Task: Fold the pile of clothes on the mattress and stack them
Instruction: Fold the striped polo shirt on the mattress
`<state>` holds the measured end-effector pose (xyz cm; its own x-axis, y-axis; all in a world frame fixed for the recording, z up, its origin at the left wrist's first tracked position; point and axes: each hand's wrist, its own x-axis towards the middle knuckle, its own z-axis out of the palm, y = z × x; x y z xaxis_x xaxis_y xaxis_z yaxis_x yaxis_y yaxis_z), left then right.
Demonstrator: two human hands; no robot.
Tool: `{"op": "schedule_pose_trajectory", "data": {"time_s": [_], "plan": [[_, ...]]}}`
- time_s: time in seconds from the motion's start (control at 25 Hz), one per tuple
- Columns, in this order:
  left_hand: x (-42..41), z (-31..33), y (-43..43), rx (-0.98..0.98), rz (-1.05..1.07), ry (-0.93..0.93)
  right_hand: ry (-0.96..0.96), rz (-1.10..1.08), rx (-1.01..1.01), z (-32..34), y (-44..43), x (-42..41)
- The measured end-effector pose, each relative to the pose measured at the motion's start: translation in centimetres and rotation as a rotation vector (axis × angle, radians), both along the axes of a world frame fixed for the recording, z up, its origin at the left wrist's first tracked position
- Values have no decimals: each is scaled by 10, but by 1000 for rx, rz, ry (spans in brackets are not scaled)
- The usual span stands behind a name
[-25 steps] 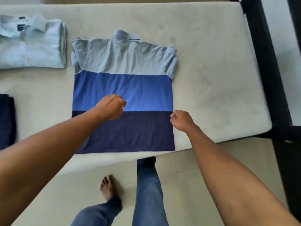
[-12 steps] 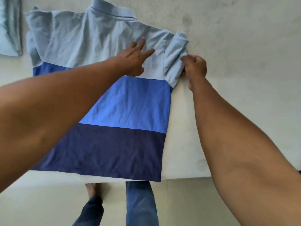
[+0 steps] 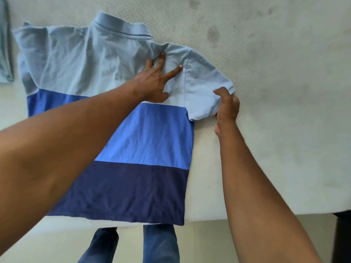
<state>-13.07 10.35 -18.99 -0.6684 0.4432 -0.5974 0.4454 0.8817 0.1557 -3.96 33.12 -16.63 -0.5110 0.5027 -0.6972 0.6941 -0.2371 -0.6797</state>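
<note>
A polo shirt (image 3: 144, 141) in three bands, pale blue, mid blue and navy, lies flat and back up on the off-white mattress (image 3: 275, 130), collar at the far end. My left hand (image 3: 155, 80) presses flat on the pale blue shoulder area with its fingers spread. My right hand (image 3: 227, 107) grips the cuff of the right sleeve (image 3: 205, 88), which is spread outward over the mattress. My left forearm covers part of the shirt's left side.
The edge of a folded pale blue garment (image 3: 4, 44) shows at the far left. The mattress's near edge runs just below the shirt's hem, with floor and my jeans-clad legs (image 3: 159, 243) beyond it. A dark frame part (image 3: 341, 238) sits at the lower right.
Both hands moved up from the shirt's middle to its right shoulder. My right hand has pulled the folded-in sleeve outward; my left hand's fingers have spread wider.
</note>
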Motion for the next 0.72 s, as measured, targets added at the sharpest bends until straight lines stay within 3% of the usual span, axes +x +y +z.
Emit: {"op": "schedule_pose_trajectory", "data": {"time_s": [0.08,0.2,0.28,0.4,0.56,0.72], "plan": [[0,5,1,-8,-3,-20,3,53,-124,-2,6,-2],[6,16,-3,115,129,21,99,30,-122,-6,11,4],[25,23,-15,377,374,187,171,29,14,-10,8,10],[69,32,-36,639,636,384,104,137,405,-10,-5,21],[90,39,-59,740,702,213,65,378,766,16,-22,16],[83,39,-61,906,1143,-178,150,760,1074,50,-85,-1]]}}
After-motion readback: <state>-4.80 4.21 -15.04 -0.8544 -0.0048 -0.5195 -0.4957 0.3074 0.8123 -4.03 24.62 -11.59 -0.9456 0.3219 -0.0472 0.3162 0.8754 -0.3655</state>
